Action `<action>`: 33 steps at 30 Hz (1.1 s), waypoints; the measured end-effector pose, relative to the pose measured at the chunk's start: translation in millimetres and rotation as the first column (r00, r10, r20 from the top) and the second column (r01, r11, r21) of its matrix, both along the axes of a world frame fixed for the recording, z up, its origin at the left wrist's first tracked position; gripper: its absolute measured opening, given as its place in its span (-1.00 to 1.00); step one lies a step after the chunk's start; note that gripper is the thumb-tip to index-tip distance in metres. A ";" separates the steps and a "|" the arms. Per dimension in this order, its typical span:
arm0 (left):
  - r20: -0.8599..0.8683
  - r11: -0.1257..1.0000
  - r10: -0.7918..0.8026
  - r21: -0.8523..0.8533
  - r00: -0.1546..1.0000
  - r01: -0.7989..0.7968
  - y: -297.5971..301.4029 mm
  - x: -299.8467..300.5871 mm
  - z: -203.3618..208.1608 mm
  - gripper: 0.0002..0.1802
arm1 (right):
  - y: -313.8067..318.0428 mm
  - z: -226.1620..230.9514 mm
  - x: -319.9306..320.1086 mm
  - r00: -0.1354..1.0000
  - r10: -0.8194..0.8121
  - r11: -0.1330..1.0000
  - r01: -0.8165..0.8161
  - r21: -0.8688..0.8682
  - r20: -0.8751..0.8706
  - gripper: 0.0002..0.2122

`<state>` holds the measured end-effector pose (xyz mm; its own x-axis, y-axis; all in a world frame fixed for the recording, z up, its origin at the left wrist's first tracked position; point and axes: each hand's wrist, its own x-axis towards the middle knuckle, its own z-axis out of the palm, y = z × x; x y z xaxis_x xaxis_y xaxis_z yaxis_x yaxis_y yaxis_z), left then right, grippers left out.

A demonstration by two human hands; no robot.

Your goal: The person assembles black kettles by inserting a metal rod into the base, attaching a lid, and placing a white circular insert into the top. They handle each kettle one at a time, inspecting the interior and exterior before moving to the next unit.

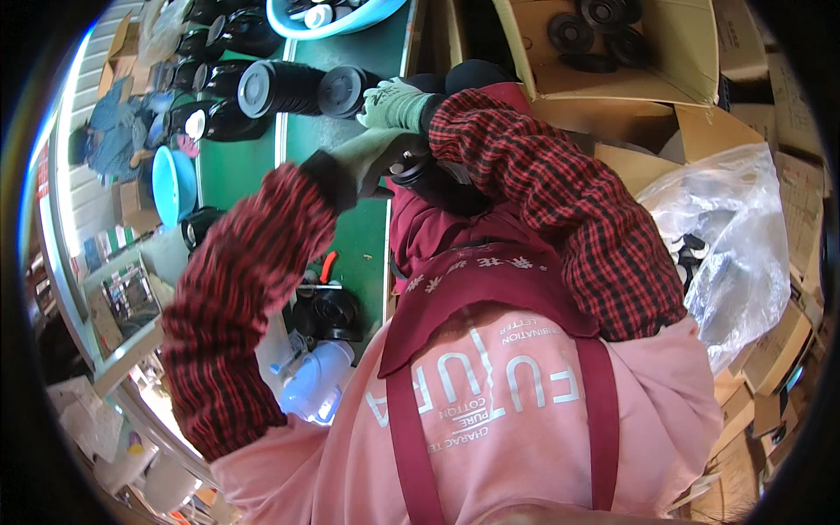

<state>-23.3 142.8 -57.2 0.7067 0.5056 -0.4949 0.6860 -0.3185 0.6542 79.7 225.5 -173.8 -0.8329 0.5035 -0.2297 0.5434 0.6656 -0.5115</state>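
Observation:
Both of my hands wear pale green gloves and meet above the edge of the green table [357, 236]. My left hand [372, 150] is slightly blurred and closes round the upper end of a dark, rounded black vessel [442, 188], with small silvery parts beside it. That vessel lies tilted over my lap; my arms partly hide it. My right hand [395, 103] sits just above the left with its fingers curled; what they grip is hidden. Beside its knuckles is a black jar with a dark grey lid [343, 91]. A similar lidded jar [262, 88] lies to its left.
Several black bottles [229, 120] line the table's far left. A blue basin [341, 24] holds small parts, and another basin [174, 187] stands left. Black round parts lie in a cardboard box [674, 66] at right, above a clear plastic bag [726, 236]. A red-handled tool [328, 267] lies near.

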 end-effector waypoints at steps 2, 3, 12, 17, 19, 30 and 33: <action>-0.229 0.981 -0.144 -0.162 0.963 0.109 22.9 32.9 16.5 -0.10 | 5.1 -1.7 -2.4 0.997 -0.075 0.987 0.079 -0.137 0.033 -0.47; -0.242 0.983 -0.146 -0.142 0.959 0.114 25.2 27.6 6.3 -0.11 | 5.8 -8.9 -4.1 0.995 -0.098 0.984 0.100 -0.146 0.021 -0.47; -0.459 0.528 0.632 -0.333 0.624 -0.781 -3.6 5.0 -83.2 -0.25 | 20.7 -63.5 -9.1 0.971 0.128 0.989 -0.140 -0.046 -0.204 -0.59; -0.672 0.355 0.513 -0.400 0.534 -0.845 53.4 67.9 -4.8 -0.51 | 40.0 -89.1 -6.2 0.940 0.258 0.965 -0.238 0.114 -0.221 -0.68; -0.674 0.299 0.626 -0.256 0.392 -0.919 24.1 53.4 -50.5 -0.51 | 26.4 -82.5 -12.0 0.936 0.242 0.970 -0.227 0.087 -0.257 -0.68; -0.301 0.534 0.837 0.266 0.457 -0.803 -41.8 48.1 -68.8 -0.54 | -8.2 -30.0 50.2 0.964 0.098 0.949 -0.015 0.315 -0.248 -0.66; -0.252 0.601 0.798 0.274 0.547 -0.751 -43.9 49.4 -56.9 -0.58 | -14.5 -25.8 52.7 0.960 -0.025 0.970 0.091 0.224 -0.278 -0.60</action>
<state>26.0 98.9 -114.1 -0.1758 0.8485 -0.4990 0.8565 0.3818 0.3473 132.4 211.0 -199.6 -0.8149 0.5649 0.1300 0.4468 0.7550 -0.4798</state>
